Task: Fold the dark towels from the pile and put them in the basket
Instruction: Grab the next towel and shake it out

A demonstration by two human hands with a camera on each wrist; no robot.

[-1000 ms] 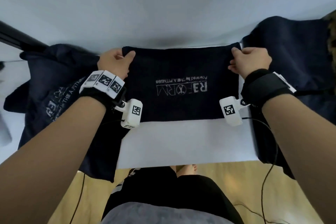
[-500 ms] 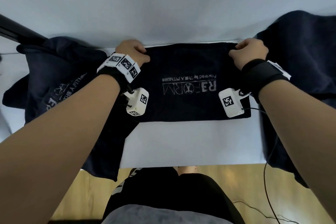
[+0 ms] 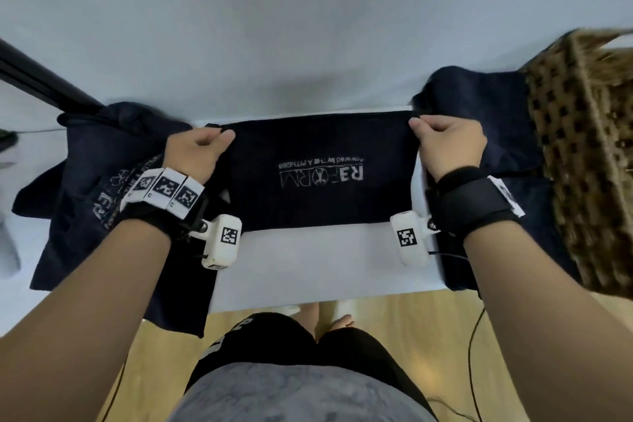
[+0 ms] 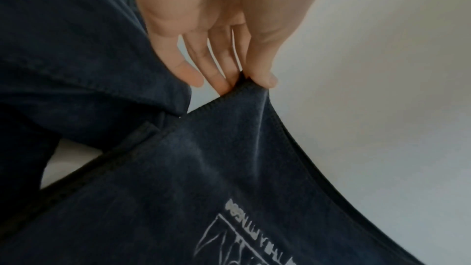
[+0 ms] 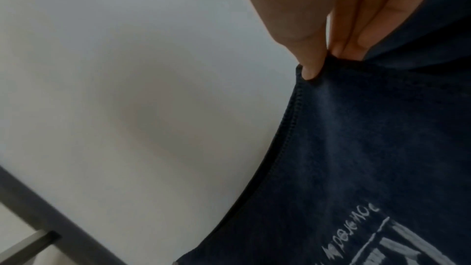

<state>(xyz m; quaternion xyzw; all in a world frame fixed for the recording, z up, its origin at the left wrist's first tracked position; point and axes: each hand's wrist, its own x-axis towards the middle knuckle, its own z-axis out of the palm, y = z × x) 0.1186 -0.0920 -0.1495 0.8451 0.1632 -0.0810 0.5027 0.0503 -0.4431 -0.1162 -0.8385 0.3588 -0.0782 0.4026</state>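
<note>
The dark towel (image 3: 322, 168) lies spread on the white surface (image 3: 318, 267), printed side up. The left hand (image 3: 195, 151) pinches its far corner at 10 o'clock, the right hand (image 3: 448, 144) its far corner at 2 o'clock. The pile (image 3: 102, 188) sits at 9 o'clock, the basket (image 3: 582, 161) at 3 o'clock. This looks like the 1st fold beginning; next, both corners probably come toward the near edge, kept level. Blur hides what the basket holds.
</note>
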